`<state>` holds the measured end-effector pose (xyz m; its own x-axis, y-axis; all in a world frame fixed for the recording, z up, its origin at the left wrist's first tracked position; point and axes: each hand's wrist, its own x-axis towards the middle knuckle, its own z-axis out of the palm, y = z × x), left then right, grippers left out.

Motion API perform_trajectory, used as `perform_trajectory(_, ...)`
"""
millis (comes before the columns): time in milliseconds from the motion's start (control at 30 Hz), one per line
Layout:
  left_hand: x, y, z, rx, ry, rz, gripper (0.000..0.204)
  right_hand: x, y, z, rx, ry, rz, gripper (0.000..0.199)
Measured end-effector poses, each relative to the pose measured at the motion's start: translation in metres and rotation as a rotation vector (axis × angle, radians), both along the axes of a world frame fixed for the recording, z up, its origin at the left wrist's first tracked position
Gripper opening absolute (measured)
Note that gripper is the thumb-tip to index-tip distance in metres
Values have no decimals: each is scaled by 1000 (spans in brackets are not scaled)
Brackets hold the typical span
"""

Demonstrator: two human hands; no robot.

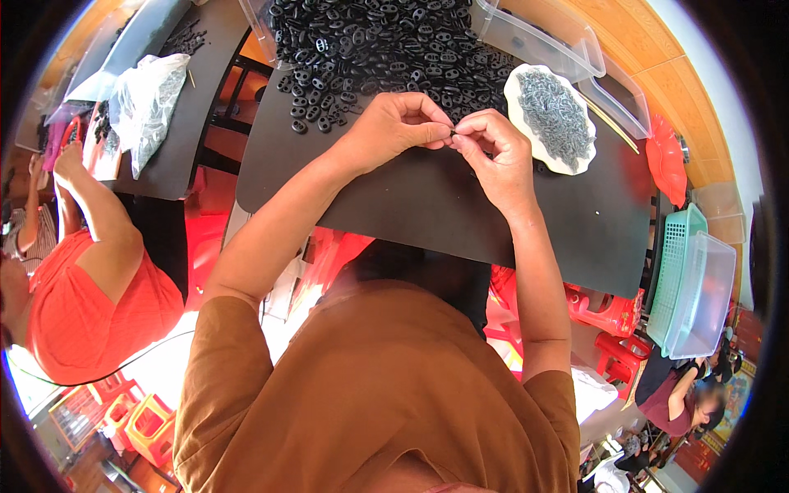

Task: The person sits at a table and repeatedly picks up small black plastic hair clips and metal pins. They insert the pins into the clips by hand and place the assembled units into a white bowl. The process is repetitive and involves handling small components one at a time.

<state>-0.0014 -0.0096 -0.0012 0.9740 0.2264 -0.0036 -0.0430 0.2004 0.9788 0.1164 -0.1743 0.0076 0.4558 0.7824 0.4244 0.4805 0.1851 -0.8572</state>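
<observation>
Hands pinch a tiny black piece

Black oval parts (370, 41) spill from a clear bin (263, 33) at the upper frame; a white dish (526, 123) holds grey metal bits (555, 115). Mid-frame above the worktop (427, 205), left hand (390, 127) and right hand (493, 152) meet fingertip to fingertip, both closed on a small black piece (451, 131).

Matt blk table mat (427, 205) — glossy plastic bits (370, 41)

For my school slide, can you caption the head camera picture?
Left hand and right hand pinch a tiny black piece above a black mat, near heaped small black plastic rings.
</observation>
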Motion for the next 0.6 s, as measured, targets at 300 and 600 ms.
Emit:
perform_trajectory(300,2,-6,1,-33,-31,68,11,-3,0,-1,-63,188,-50,9)
perform_trajectory(600,4,-4,-7,69,-96,77,10,10,-3,-1,-131,523,81,12)
